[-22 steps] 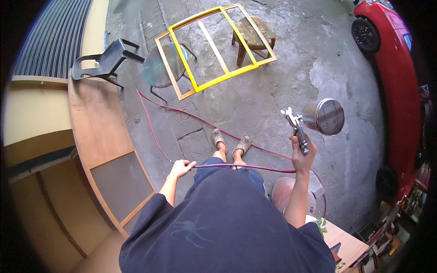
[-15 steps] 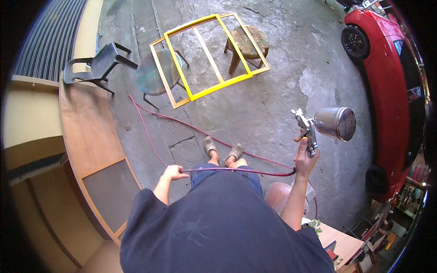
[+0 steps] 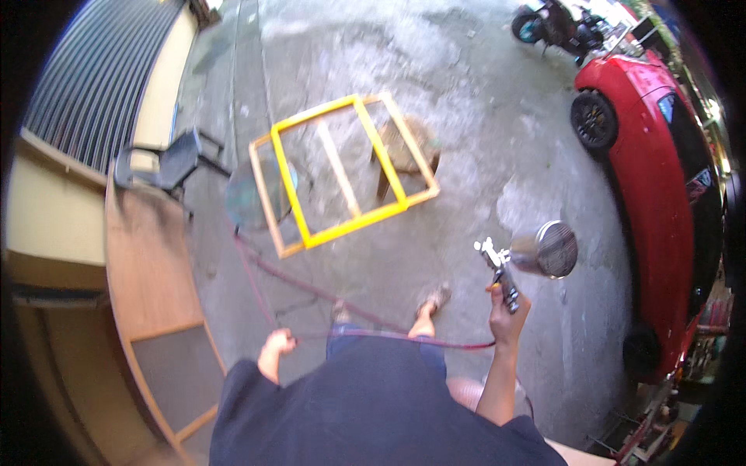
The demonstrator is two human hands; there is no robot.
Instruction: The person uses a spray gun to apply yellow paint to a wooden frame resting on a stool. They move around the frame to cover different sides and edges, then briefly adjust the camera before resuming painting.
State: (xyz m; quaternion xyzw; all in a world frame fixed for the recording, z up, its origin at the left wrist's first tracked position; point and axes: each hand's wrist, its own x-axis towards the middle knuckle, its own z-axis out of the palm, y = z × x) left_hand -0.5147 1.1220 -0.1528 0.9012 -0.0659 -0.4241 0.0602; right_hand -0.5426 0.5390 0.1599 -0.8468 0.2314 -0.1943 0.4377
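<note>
My right hand (image 3: 509, 317) is closed round the handle of a metal spray gun (image 3: 497, 272), held up at the right. A silver paint cup (image 3: 545, 250) is fixed to the gun's side. In my left hand (image 3: 277, 342), at hip height, a dark red air hose (image 3: 388, 335) is gripped; it spans in front of me to below the gun. Ahead, a wooden frame (image 3: 270, 198) carries a bright yellow frame (image 3: 353, 230) on it. Both rest across a round-topped stool (image 3: 241, 194) at the left and a worn brown stool (image 3: 420, 149) at the right.
A dark plastic chair (image 3: 183, 163) stands at the left near a wooden panel (image 3: 155, 272). Along the right is a parked red car (image 3: 645, 202), with a motorcycle (image 3: 556, 27) beyond it. More hose (image 3: 291, 276) trails over the concrete floor (image 3: 466, 93).
I have stepped forward, one foot ahead. The view has tilted up, so the frames and stools sit lower and the motorcycle shows. Both hands keep their grips.
</note>
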